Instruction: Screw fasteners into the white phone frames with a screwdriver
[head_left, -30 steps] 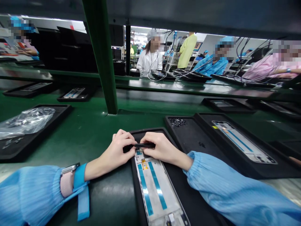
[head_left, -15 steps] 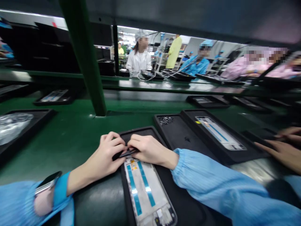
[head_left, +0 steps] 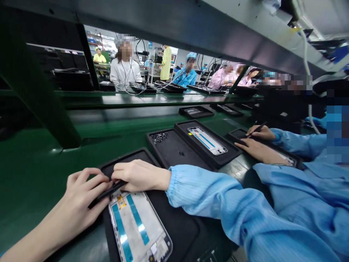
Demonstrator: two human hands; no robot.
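**Q:** Quick, what did I have on the head feed? Hands first.

**A:** I had the person's bare left hand (head_left: 84, 191) clenched around a slim black plastic stick (head_left: 110, 191), fingers curled over it. The bare right hand (head_left: 139, 176), in a pale blue ribbed sleeve (head_left: 218, 203), lay across the stick's far end. I couldn't tell if it gripped or just rested.

**Q:** Where was the piece?

**A:** A silver-edged phone frame with blue strips (head_left: 133, 225) lay flat on a black foam tray (head_left: 174, 233), directly under both hands, with the stick just over its top edge.

**Q:** What else did I see?

**A:** Past it on the green conveyor belt (head_left: 54, 163) sat a black tray with small dark screws (head_left: 158, 137), then a black tray holding a second phone frame (head_left: 207, 141). To the right, a co-worker's hand (head_left: 260, 151) lay near another co-worker's hand pinching a thin black pen-like tool (head_left: 257, 128).
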